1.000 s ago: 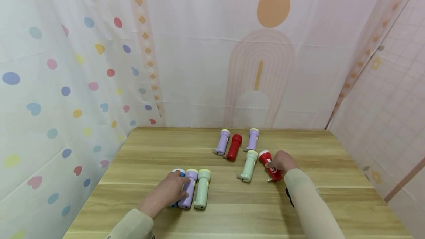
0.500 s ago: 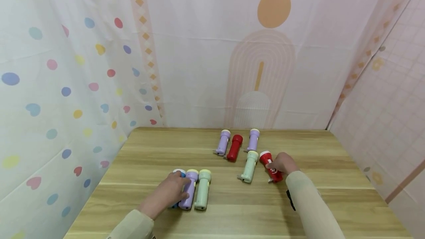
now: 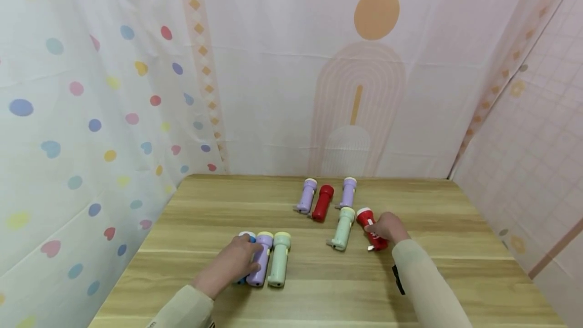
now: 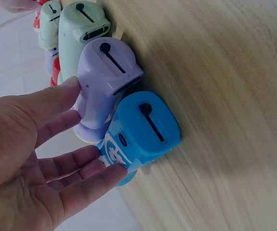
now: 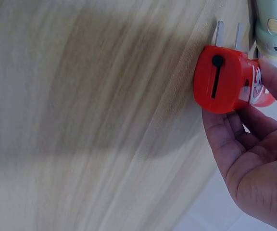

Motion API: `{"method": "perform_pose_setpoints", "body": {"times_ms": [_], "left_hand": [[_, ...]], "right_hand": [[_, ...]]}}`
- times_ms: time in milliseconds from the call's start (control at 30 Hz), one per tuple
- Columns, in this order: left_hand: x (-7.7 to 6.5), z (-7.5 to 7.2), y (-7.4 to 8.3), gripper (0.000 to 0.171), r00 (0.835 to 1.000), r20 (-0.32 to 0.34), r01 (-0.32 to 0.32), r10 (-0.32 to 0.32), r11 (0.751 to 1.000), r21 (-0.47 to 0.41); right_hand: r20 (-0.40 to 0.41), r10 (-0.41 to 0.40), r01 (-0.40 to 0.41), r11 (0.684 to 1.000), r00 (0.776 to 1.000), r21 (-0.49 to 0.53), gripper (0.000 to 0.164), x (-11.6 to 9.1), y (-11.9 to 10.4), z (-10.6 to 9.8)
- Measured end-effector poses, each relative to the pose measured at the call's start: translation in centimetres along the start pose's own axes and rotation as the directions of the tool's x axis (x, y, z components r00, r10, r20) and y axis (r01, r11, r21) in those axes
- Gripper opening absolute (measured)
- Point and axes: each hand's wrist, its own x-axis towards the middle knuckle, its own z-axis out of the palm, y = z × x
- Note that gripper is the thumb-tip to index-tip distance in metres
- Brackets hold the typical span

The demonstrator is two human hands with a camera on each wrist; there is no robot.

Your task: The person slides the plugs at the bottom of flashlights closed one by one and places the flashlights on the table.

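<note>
Red flashlight (image 3: 375, 240) lies right of the frame's middle, pinched by our right hand (image 3: 389, 227). Our left hand (image 3: 234, 263), fingers spread, touches the blue flashlight (image 4: 148, 125) and purple flashlight (image 4: 105, 72), lower middle. We seem to be gripping; lifting needs a steady pinch.

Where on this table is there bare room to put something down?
Bare table: left of the left hand, front middle between both sleeves, and right of the right hand. Crowded: at the left hand, where blue, purple and green flashlights lie side by side, and farther back, where five more flashlights cluster.
</note>
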Motion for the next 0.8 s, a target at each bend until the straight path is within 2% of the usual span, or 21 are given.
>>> {"method": "perform_pose_setpoints", "body": {"times_ms": [467, 800], "left_hand": [[0.0, -0.1, 0.1, 0.026, 1.0, 0.002, 0.007, -0.007, 1.0, 0.006], [-0.1, -0.1, 0.2, 0.028, 1.0, 0.0, 0.005, -0.005, 1.0, -0.007]], "right_hand": [[-0.054, 0.008, -0.005, 0.998, 0.999, 0.055, 0.028, -0.6, 0.3, 0.4], [-0.089, 0.019, -0.002, 0.983, 0.996, 0.184, 0.027, -1.3, 0.5, 0.4]]}}
